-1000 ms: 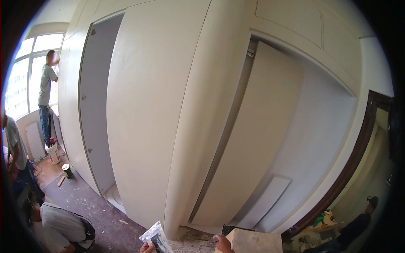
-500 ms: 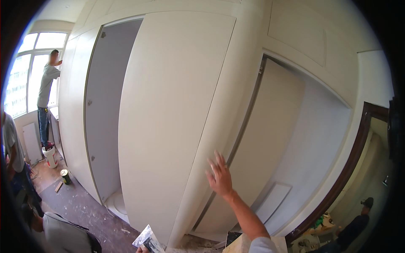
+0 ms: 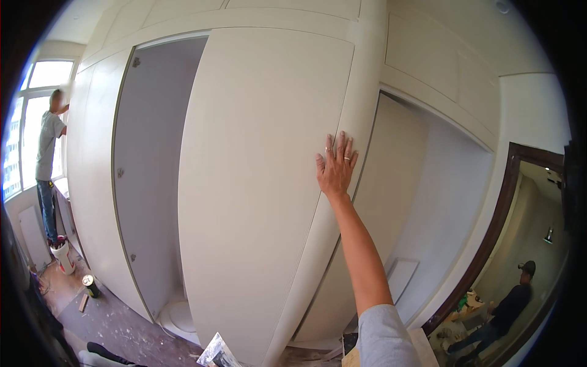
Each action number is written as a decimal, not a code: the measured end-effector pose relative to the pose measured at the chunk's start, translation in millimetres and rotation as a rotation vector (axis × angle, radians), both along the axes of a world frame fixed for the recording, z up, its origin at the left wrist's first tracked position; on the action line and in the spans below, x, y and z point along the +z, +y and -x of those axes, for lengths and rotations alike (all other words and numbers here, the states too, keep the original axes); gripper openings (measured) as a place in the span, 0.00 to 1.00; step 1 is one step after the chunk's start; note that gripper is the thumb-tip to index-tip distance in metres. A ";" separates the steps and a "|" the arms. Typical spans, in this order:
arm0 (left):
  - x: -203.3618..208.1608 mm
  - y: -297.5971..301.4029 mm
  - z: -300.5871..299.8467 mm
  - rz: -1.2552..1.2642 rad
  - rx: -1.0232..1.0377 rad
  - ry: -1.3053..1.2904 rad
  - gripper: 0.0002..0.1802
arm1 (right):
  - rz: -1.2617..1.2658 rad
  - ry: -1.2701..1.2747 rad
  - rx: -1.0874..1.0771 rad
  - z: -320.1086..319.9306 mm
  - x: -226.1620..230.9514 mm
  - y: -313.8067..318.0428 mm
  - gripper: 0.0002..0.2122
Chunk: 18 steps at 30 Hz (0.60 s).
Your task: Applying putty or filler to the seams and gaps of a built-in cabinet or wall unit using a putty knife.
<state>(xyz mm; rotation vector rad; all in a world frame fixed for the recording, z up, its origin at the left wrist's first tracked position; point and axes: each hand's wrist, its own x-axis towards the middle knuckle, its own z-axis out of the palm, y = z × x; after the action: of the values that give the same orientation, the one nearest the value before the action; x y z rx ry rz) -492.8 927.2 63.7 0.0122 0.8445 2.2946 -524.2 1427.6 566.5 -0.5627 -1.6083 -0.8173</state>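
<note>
My right hand (image 3: 336, 168) is raised, with its fingers spread flat at the right edge of the pale cabinet door (image 3: 263, 171) and the rounded post (image 3: 367, 110) beside it. Rings show on two of its fingers. Low in the picture, a putty knife (image 3: 217, 351) points upward, its wide metal blade smeared pale and dark. My left hand, which grips it, lies almost wholly below the picture's edge. Left of the door is an open grey compartment (image 3: 156, 165) with hinges along its left side.
A person (image 3: 49, 140) stands on a white bucket (image 3: 63, 257) by the window. A can (image 3: 90, 285) and a small block (image 3: 83, 302) are on the stained floor. At right is an open recess (image 3: 440, 202); beyond a dark door frame (image 3: 477, 269), another person (image 3: 513, 306) stands.
My right hand has moved up and come onto the door's edge. The view has shifted, and the person at the lower left has mostly left it. The putty knife stays low.
</note>
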 end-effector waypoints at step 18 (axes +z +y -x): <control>-14.4 -2.8 66.8 0.061 -0.094 -0.042 0.17 | 0.093 -0.002 -0.132 23.2 -3.5 -18.9 0.33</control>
<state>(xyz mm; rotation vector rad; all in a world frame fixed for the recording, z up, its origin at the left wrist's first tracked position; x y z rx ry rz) -559.6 924.4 49.3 -0.0232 0.8733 2.1736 -547.4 1408.7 563.1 -0.7412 -1.6298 -0.8438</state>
